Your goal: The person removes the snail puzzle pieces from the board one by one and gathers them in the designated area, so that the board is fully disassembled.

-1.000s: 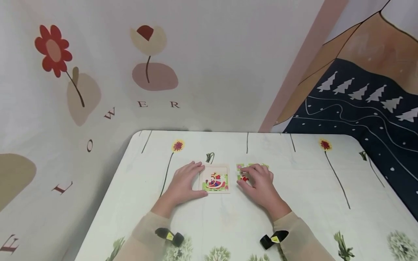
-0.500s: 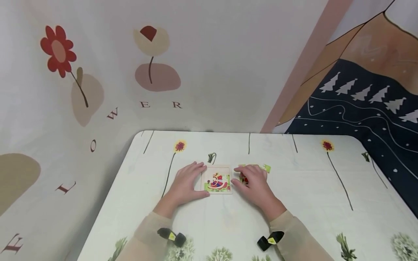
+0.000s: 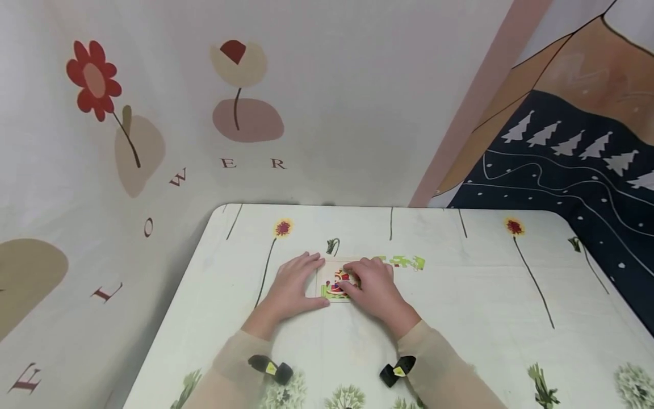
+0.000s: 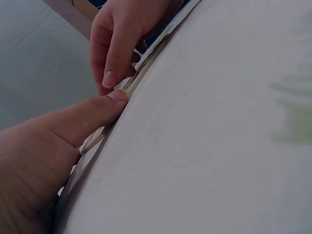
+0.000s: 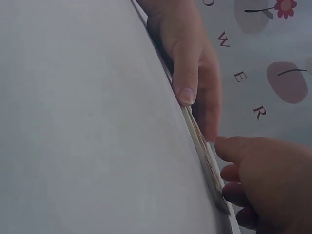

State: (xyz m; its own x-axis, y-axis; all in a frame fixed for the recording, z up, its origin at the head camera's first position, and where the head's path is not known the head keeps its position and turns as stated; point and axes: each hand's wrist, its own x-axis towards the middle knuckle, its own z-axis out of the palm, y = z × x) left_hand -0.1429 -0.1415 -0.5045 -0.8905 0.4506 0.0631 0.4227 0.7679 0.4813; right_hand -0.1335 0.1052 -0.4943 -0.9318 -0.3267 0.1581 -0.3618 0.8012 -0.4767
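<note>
The right hand [image 3: 375, 289] has moved over the puzzle board [image 3: 333, 276].

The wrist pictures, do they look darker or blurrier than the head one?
Head view: brightest, though the puzzle is too small for fine detail; left wrist view: dimmer, the green print blurred; right wrist view: dim too, yet the letters are readable, tilted.

left hand [image 3: 291, 288] spread, right hand [image 3: 376, 289] curled

Puzzle board [image 3: 327, 274]: pale, patterned in red and green | loose pieces [image 3: 406, 262]: coloured mostly lime | desk [image 3: 460, 295]: white, printed with yellow-and-red flowers | sleeves [image 3: 230, 366]: coloured beige | wrist cameras [image 3: 395, 372]: black, marked in yellow | hanging [image 3: 567, 176]: navy, patterned with white trees
</note>
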